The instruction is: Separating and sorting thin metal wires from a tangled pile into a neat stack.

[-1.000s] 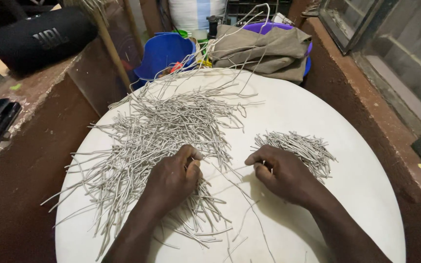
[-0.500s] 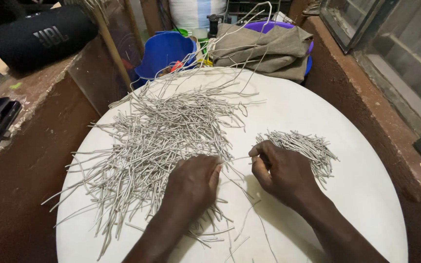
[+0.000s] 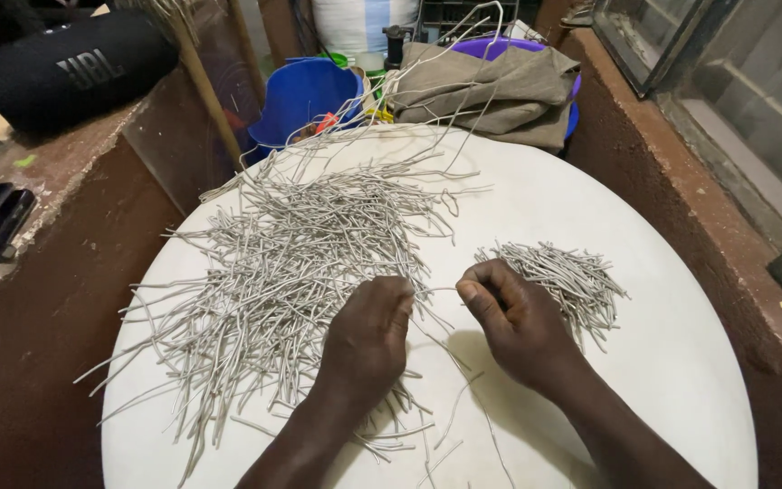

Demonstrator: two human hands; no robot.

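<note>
On the round white desk (image 3: 662, 362), a big loose heap of grey strips (image 3: 291, 263) is spread at left, the strips lying crossed, mostly running from near left to far right. A smaller, tidier pile of strips (image 3: 563, 276) is laid at right. One thin strip (image 3: 436, 292), lying crosswise, is pinched between the curled left hand (image 3: 368, 340) and the curled right hand (image 3: 518, 321).

A cramped home work corner. Rough brown walls (image 3: 65, 299) hem a round white table (image 3: 590, 208). A blue bucket (image 3: 305, 95), folded cloth (image 3: 491, 91) and window frame (image 3: 735, 100) crowd in.
</note>
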